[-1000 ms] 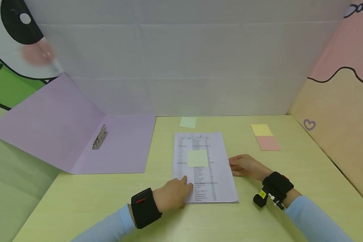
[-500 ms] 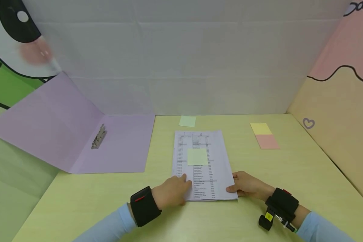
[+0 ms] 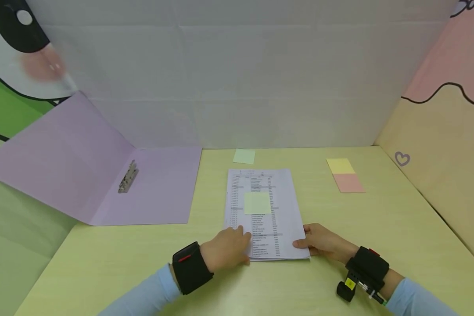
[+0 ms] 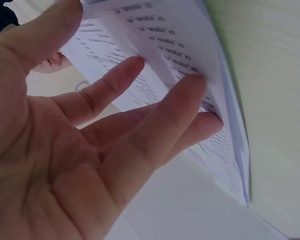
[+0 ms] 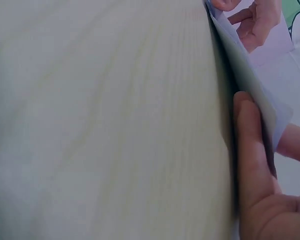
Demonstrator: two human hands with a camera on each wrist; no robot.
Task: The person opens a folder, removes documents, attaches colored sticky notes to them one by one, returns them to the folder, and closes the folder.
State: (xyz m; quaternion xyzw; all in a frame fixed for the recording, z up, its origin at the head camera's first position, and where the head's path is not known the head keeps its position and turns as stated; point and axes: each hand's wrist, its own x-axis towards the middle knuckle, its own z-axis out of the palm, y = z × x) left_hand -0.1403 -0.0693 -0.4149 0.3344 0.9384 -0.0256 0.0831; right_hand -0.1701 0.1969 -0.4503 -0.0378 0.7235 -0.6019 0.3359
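Observation:
A stack of printed sheets (image 3: 286, 219) lies in the middle of the table, a pale green sticky note (image 3: 257, 203) on its top page. My left hand (image 3: 227, 249) is at the near left corner, its loosely extended fingertips (image 4: 190, 90) touching the printed face and its thumb by the near edge. On the other side, my right hand (image 3: 327, 242) pinches the near right edge: the thumb lies on top and a finger (image 5: 247, 135) reaches underneath. That edge stands slightly raised from the table in the right wrist view.
To the left, a purple folder (image 3: 162, 188) lies spread with its cover leaning up and a metal clip (image 3: 128, 177) near its fold. Another green note (image 3: 244, 156) sits behind the stack. Yellow (image 3: 340, 166) and pink (image 3: 349, 183) notes lie right. Walls border the back and sides.
My right hand has moved nearer along the stack's right edge, and its thumb has come over the top to grip it. The left hand has shifted slightly, its thumb now along the near edge.

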